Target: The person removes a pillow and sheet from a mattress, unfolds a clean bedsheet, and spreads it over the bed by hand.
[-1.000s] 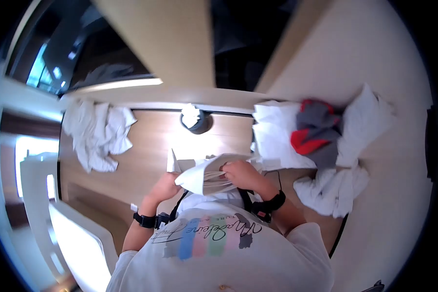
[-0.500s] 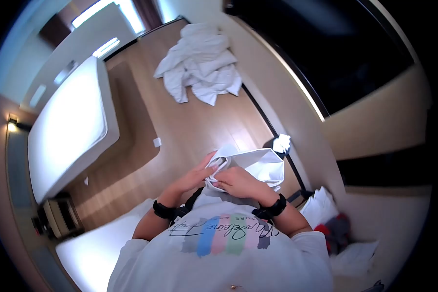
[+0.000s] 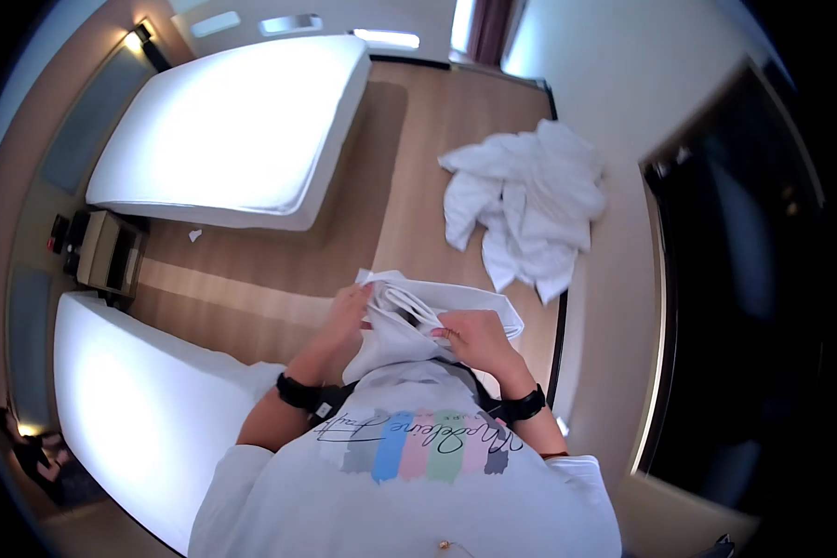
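Observation:
A folded white cloth [image 3: 405, 312] is bunched in front of my chest, its layers parted in a loose opening between the hands. On its left edge my left hand [image 3: 350, 312] is closed, the fingertips gripping the fabric. My right hand [image 3: 474, 338] pinches the layers on the other side, thumb and fingers pressed together. Part of the cloth stretches out beyond my right hand and hangs in a wide fold. Black bands circle both wrists.
A bed with a bare white mattress [image 3: 232, 130] stands at the upper left, another [image 3: 139, 400] at the lower left. Between them is a nightstand [image 3: 107, 256]. Crumpled white bedding [image 3: 530, 200] lies on the wooden floor. A person [image 3: 42, 456] shows at far left.
The view has swung left, bringing both beds in and taking the bin and the red and grey cloth out. My hands have moved apart since the previous frame, opening the cloth's layers.

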Available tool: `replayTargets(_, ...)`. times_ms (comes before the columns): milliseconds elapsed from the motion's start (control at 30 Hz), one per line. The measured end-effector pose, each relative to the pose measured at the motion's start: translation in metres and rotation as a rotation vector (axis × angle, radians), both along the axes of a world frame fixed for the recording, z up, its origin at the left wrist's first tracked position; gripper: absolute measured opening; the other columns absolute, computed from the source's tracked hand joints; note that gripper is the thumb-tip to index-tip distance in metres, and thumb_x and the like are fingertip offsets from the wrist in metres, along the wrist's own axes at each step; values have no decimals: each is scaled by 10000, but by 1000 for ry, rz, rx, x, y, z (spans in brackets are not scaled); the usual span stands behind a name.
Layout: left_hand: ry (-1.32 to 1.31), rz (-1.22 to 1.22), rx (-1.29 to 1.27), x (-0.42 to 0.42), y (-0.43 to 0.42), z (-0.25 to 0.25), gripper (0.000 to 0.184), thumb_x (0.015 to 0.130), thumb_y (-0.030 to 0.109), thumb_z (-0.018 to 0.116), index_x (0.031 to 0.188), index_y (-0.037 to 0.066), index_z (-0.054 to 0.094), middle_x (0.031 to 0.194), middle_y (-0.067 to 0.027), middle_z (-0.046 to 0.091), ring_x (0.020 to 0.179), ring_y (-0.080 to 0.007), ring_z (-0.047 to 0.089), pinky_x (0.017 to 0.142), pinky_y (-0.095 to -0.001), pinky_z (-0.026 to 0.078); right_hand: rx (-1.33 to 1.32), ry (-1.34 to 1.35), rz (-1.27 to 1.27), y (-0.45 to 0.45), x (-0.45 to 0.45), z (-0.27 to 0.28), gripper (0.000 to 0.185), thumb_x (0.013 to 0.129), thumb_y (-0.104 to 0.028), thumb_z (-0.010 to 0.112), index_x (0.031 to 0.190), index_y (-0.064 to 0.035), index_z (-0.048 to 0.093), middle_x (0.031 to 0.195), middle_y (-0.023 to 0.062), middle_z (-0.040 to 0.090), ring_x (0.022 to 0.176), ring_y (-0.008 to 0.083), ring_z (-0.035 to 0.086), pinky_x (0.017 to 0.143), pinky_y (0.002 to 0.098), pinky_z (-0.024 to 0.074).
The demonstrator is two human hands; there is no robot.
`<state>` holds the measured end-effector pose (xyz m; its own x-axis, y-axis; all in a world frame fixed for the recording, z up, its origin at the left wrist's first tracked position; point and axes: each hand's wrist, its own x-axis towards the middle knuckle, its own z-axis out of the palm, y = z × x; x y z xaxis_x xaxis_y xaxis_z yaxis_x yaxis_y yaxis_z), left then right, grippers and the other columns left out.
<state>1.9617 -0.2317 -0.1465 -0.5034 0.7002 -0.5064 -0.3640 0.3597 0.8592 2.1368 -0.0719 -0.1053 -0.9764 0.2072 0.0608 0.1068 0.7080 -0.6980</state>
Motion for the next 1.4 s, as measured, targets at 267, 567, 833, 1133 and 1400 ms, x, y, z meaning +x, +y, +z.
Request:
replayTargets(267,12,901,238,-202,-21,33,387,879,421,486,1049,78,539,863,-29,558,780,-91,527,649,-277,436,180,228,-105,178,-168,26,81,698,-88,548,764,-79,595,714,117,565,721,312,547,593,400,431)
replayTargets(567,480,1104,236,-359,-73,122,394,873,427,508,1038,72,545,938,-11,562,851,-95,513,759,-245,400,547,470,-75,296,-365,67,127,644,-35,620,755,-97,623,848,67,500,833,260,486,690,348,399)
replayTargets(833,823,891,-58,-593,-82,136,356,897,367,486,857,32,599,736,3,549,690,-62,486,621,-192,383,443,325,149,345,-614,71,104,741,-136,571,825,-134,632,890,38,592,747,256,583,637,360,457)
replayTargets(1133,1182,1369,79,-836,-128,258,300,894,345,492,832,65,580,623,26,484,502,-64,428,427,-231,333,582,635,-21,354,-908,220,180,780,-273,532,911,-185,617,819,92,632,744,282,607,648,373,471)
replayTargets(1400,1222,1287,171,-800,-106,198,277,914,304,462,937,56,582,832,-19,582,732,-136,542,683,-253,431,88,724,340,389,-937,268,230,796,57,412,927,-72,551,898,39,599,833,127,568,738,256,447)
